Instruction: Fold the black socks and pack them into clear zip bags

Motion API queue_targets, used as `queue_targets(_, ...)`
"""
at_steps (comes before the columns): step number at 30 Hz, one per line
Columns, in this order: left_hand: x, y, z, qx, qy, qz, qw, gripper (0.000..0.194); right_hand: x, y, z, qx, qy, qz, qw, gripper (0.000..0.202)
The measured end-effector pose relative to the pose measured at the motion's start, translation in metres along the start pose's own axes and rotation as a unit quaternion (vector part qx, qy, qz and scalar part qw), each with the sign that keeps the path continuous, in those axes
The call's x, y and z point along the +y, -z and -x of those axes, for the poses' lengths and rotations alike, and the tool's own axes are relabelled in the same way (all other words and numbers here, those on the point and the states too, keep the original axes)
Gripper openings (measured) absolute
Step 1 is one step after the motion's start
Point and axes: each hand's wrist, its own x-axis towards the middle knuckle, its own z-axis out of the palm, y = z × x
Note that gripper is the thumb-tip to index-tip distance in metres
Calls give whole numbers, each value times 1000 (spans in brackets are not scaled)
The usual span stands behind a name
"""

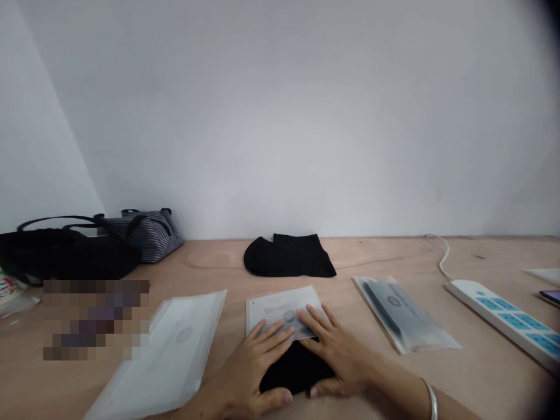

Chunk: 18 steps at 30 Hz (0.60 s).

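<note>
My left hand (266,361) lies flat, fingers spread, over the left side of a folded black cloth (296,367) and the translucent white printed sheet or bag (275,309) at its far end. From the other side, my right hand (335,350) presses flat on the same two things, its fingers apart. Whether the cloth's far end lies inside or under the white piece I cannot tell. Beyond them, against the wall, rests a black folded sock-like cloth (289,256). A frosted plastic bag with a dark item inside (402,315) lies to the right.
Several frosted bags seem stacked at left, the top bag (175,338) showing a round print. A white power strip (503,318) lies at right, near a phone (552,296). A black bag (65,256) and a striped bag (153,236) stand back left. One patch is blurred out.
</note>
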Motion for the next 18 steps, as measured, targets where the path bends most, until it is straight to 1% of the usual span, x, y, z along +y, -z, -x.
queue_targets(2, -1, -2, -3, 4, -3, -1, 1000, 68, 4, -5, -7, -4, -14, 9, 1000, 71)
queue_targets(5, -4, -8, -8, 43, 0, -3, 999, 55, 9, -14, -16, 8, -53, 27, 998, 61)
queue_targets(7, -7, -13, -10, 74, 8, -10, 997, 47, 12, -18, -20, 29, -78, 32, 996, 55)
queue_targets(10, -13, -17, -10, 95, 25, -29, 995, 43, 13, -16, -17, 54, -78, 29, 995, 55)
queue_targets(13, -16, -14, -7, 88, 32, -41, 995, 45, 14, -10, -8, 56, -56, 21, 997, 51)
queue_targets(16, -17, -10, -4, 67, -1, -51, 996, 54, 15, -10, -2, 54, -47, 22, 997, 44)
queue_targets(18, -19, -11, -4, 74, -21, -67, 995, 52, 15, -12, -1, 67, -47, 24, 996, 39)
